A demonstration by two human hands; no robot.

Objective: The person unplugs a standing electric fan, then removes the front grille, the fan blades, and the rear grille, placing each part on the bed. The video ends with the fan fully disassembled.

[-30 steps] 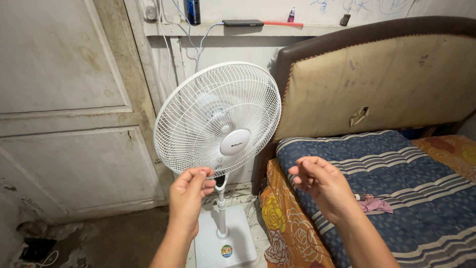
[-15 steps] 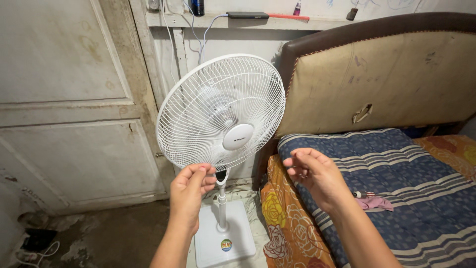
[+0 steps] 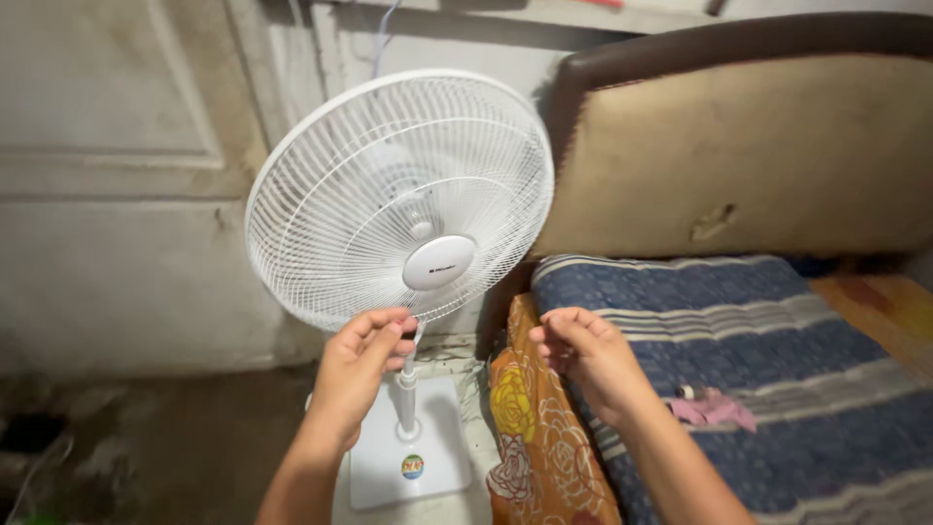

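Note:
A white pedestal fan [image 3: 398, 194] stands on a square white base [image 3: 374, 457] between a pale door and a bed. My left hand [image 3: 358, 369] pinches the bottom rim of the fan's wire grille, fingers curled around it. My right hand [image 3: 583, 355] hovers just right of the fan, over the bed's edge, with its fingers loosely bunched and nothing visible in them. The fan's blades look still behind the grille.
A bed with a blue striped mattress [image 3: 758, 360] and an orange flowered sheet [image 3: 535, 437] fills the right side, backed by a brown padded headboard [image 3: 748, 146]. A small pink cloth [image 3: 714, 408] lies on the mattress. A worn panelled door [image 3: 117, 175] stands at left.
The view has moved closer and dropped, so the fan looks bigger and the shelf above has left the frame. My right hand has drifted slightly left toward the fan; my left hand stays at the grille's rim.

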